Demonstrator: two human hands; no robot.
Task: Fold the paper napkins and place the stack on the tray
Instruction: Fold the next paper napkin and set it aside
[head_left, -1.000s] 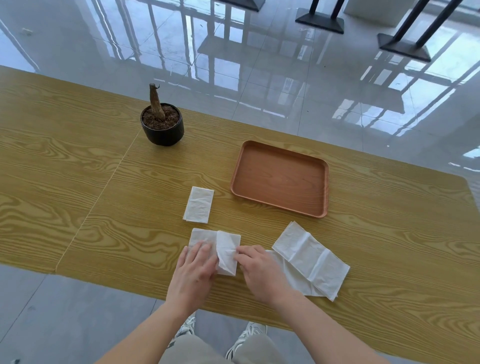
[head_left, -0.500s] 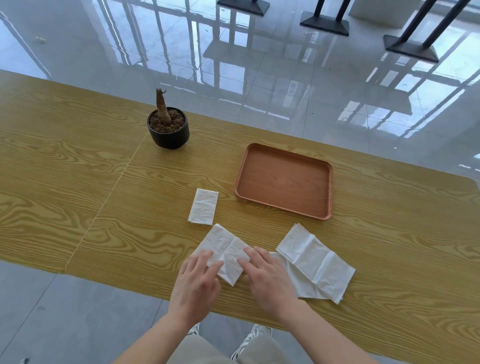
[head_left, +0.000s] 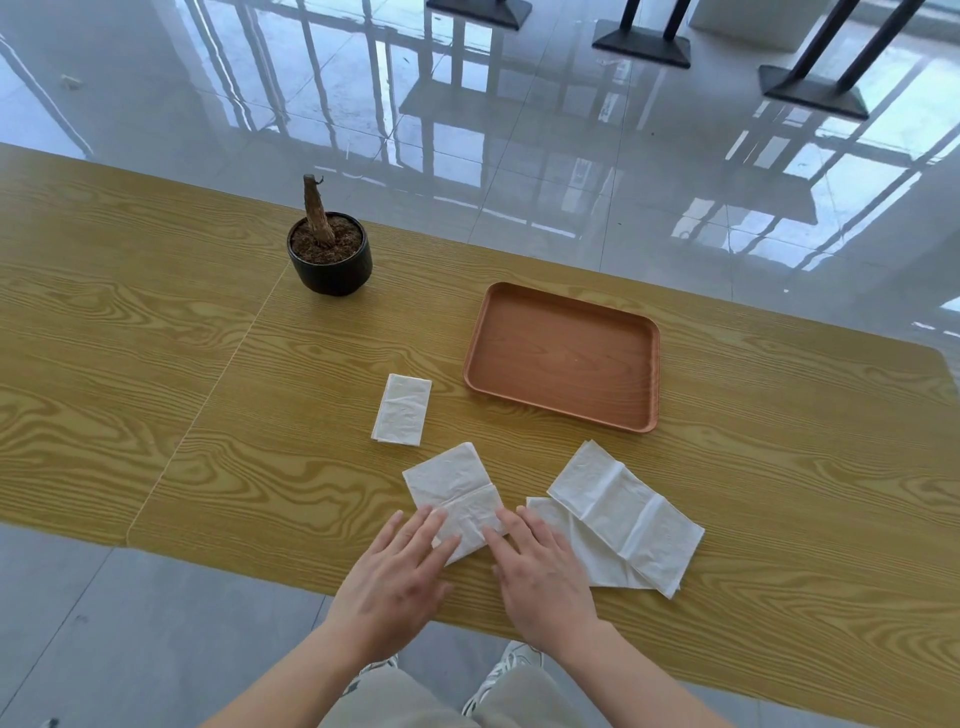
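Now both my hands lie flat with straight fingers, gripping nothing: my left hand (head_left: 400, 571) and right hand (head_left: 540, 571) press the near half of the white half-folded paper napkin (head_left: 451, 486) onto the yellow wood-grain worktop (head_left: 208, 364). To fold well, I should square the edges first, then smooth outward along the crease. One small folded white napkin (head_left: 402, 410) lies just beyond; the white unfolded napkins (head_left: 623, 514) wait at right. None is on the brown rectangular wooden tray (head_left: 561, 358) yet.

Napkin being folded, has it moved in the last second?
Yes. The napkin being folded has turned from crosswise to slanted and slid slightly right, toward the tray, judged against the folded napkin.
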